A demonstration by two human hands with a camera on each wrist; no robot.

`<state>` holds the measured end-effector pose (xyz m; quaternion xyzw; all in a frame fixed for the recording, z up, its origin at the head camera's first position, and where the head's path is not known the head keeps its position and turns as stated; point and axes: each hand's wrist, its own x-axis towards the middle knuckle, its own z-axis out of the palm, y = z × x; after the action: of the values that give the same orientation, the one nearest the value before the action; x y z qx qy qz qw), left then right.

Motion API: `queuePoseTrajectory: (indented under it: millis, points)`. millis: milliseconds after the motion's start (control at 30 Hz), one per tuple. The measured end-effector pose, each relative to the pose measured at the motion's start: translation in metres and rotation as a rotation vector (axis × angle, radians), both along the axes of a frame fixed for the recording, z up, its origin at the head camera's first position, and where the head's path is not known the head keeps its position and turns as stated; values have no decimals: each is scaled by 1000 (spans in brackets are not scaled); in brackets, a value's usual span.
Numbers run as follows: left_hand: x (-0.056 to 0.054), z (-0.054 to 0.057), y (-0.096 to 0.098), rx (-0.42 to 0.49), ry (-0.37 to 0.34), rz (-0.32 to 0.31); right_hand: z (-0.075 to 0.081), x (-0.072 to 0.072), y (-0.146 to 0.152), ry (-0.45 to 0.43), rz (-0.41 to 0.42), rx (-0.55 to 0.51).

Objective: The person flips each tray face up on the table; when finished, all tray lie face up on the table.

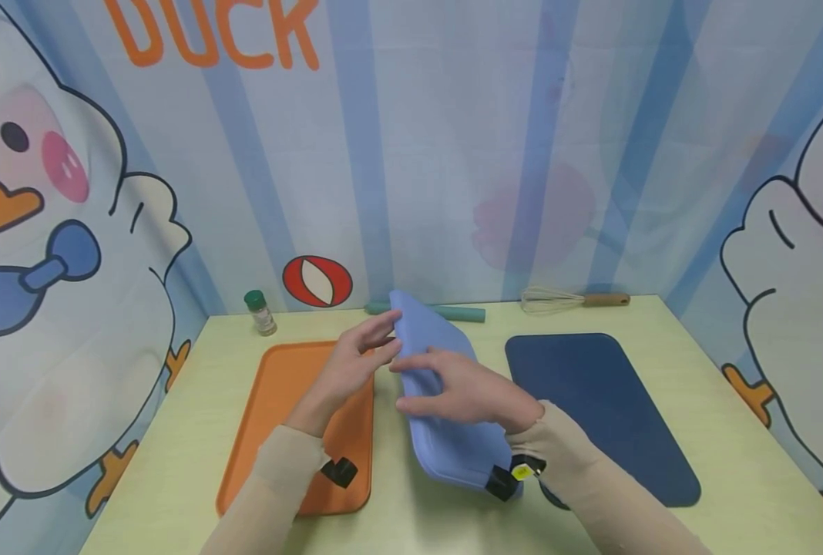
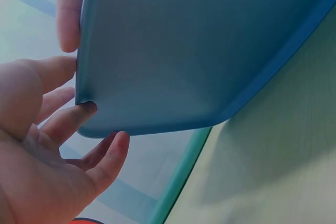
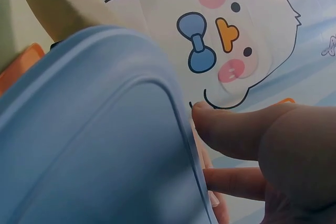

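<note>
A light blue tray stands tilted up on its side in the middle, its underside turned toward the right. My left hand is at its upper far corner; in the left wrist view the fingers curl about the rim at that corner. From the other side my right hand reaches over the underside to the raised rim. In the right wrist view, its thumb and a finger meet the edge of the tray. The tips of the other right fingers are partly hidden.
An orange tray lies at left and a dark blue tray at right. Along the back are a green-capped spice jar, a teal rolling pin partly behind the raised tray, and a whisk. A patterned curtain hangs behind.
</note>
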<state>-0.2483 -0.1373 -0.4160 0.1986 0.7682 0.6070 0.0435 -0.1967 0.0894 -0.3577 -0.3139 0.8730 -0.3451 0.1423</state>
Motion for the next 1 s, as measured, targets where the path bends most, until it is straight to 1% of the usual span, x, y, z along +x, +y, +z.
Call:
queuePoseTrajectory:
  millis: [167,300,500,633,800,1000]
  points:
    - [1,1,0,1,12,-16,3,1,-2,37,-7,13]
    - [0,1,0,0,10,-9,4,2,-3,55,-11,14]
    - [1,3,1,-3,11,-12,6,2,-4,26,-38,39]
    - [2,3,3,3,7,-18,7,3,-4,25,-49,47]
    - [3,4,5,4,10,-25,7,4,-4,57,-56,27]
    - [3,9,8,-1,18,-26,9,3,-3,117,-25,-5]
